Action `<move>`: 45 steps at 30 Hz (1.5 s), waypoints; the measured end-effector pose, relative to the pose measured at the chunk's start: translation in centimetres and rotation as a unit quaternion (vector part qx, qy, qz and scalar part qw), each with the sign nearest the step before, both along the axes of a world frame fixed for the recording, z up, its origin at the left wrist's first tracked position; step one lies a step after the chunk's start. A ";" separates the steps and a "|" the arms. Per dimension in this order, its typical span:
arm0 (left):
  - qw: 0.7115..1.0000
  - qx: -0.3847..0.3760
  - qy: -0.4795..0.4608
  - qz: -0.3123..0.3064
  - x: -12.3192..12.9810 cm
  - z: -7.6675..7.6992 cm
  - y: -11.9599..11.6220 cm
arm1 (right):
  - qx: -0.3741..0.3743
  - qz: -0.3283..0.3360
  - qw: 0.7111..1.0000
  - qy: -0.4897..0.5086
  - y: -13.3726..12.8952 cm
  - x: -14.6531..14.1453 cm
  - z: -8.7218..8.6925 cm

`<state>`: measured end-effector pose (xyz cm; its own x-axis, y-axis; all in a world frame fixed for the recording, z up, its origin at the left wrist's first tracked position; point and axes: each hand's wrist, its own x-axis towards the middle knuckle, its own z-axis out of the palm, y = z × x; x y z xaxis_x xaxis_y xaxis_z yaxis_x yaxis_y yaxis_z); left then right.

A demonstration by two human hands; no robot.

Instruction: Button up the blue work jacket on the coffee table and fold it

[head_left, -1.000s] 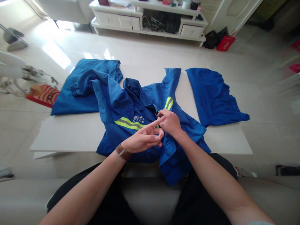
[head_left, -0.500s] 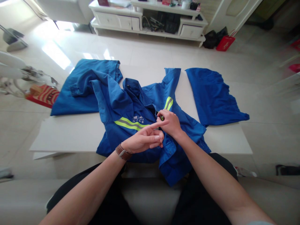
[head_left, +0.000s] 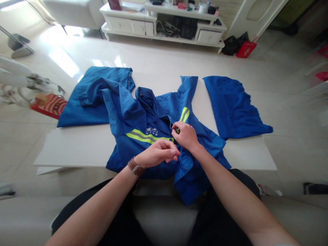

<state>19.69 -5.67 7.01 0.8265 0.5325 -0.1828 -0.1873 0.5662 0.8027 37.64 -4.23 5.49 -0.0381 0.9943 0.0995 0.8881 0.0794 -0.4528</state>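
Note:
A blue work jacket with yellow-grey reflective strips lies crumpled over the white table, its lower part hanging off the near edge. My right hand has its fingers curled on the jacket's front edge, beside the chest strip, and pinches the cloth there. Just left of and below it, my left hand, with a brown watch on the wrist, is over the jacket front with thumb and fingers pressed together. Whatever may be between those fingertips is too small to make out.
Folded blue cloth lies at the table's left, and another blue piece at its right. A red striped bag stands left of the table. Beyond are a white cabinet and a red bag.
My left hand's extended index finger has drawn in, and its fingers have closed together. My right hand stays nearly where it was on the jacket edge. The view has shifted slightly.

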 end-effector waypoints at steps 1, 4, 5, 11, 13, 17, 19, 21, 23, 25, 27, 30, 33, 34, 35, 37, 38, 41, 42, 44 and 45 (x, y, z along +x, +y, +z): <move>1.000 0.010 0.002 -0.003 0.0 -0.1 0.0 | 0.000 0.000 1.000 -0.002 0.0 0.0 0.0; 1.000 0.021 -0.016 0.004 0.0 -0.5 0.1 | -0.002 0.000 1.000 -0.006 0.0 0.0 0.0; 1.000 0.019 -0.023 0.006 0.1 -0.7 0.2 | -0.003 0.001 1.000 -0.006 0.0 0.0 0.0; 0.997 0.059 -0.016 -0.048 0.2 -1.6 0.4 | -0.012 0.003 1.000 -0.008 0.0 -0.1 0.0; 0.994 0.075 -0.006 -0.075 0.2 -1.3 0.5 | -0.011 0.000 1.000 -0.009 0.0 0.0 0.0; 0.985 0.139 0.053 -0.092 -0.3 -0.3 1.2 | 0.011 -0.036 0.999 0.007 0.2 0.4 0.2; 0.958 0.237 0.150 -0.062 -1.1 -0.5 1.8 | 0.020 -0.065 0.997 0.033 0.4 0.7 0.4; 0.879 0.353 0.320 -0.010 -2.3 -1.5 2.4 | 0.018 -0.088 0.994 0.061 0.7 1.1 0.7; 0.753 0.419 0.507 0.008 -3.6 -2.8 2.8 | 0.007 -0.103 0.992 0.067 0.9 1.8 1.0; 0.662 0.417 0.622 -0.048 -4.5 -4.1 2.8 | -0.016 -0.094 0.995 0.033 1.0 2.6 1.1; 0.631 0.397 0.656 -0.117 -4.8 -4.9 2.6 | -0.070 -0.051 0.996 -0.019 0.8 3.6 0.8; 0.629 0.400 0.650 -0.146 -4.3 -5.7 2.5 | -0.223 0.012 0.972 -0.074 0.2 4.4 -0.6; 0.642 0.410 0.633 -0.138 -3.4 -6.1 3.4 | -0.337 0.025 0.935 -0.104 -0.2 4.4 -2.9; 0.646 0.413 0.628 -0.132 -3.2 -6.2 3.8 | -0.355 0.025 0.928 -0.108 -0.2 4.2 -3.8; 0.648 0.417 0.625 -0.125 -3.1 -6.3 4.2 | -0.366 0.023 0.924 -0.110 -0.2 4.0 -4.7; 0.651 0.423 0.621 -0.113 -2.9 -6.3 4.8 | -0.369 0.006 0.923 -0.111 0.0 3.6 -6.3; 0.652 0.425 0.618 -0.108 -2.8 -6.2 5.1 | -0.362 -0.008 0.925 -0.112 0.0 3.4 -7.0; 0.655 0.428 0.616 -0.095 -3.0 -5.5 5.5 | -0.328 -0.052 0.935 -0.124 0.5 3.4 -8.8; 0.655 0.428 0.616 -0.088 -3.1 -5.1 5.6 | -0.321 -0.063 0.936 -0.128 0.8 3.5 -9.2; 0.653 0.427 0.621 -0.073 -3.6 -4.4 5.9 | -0.316 -0.082 0.936 -0.132 1.9 3.8 -9.8; 0.651 0.427 0.624 -0.065 -3.9 -4.1 6.0 | -0.315 -0.093 0.935 -0.133 2.7 3.9 -9.9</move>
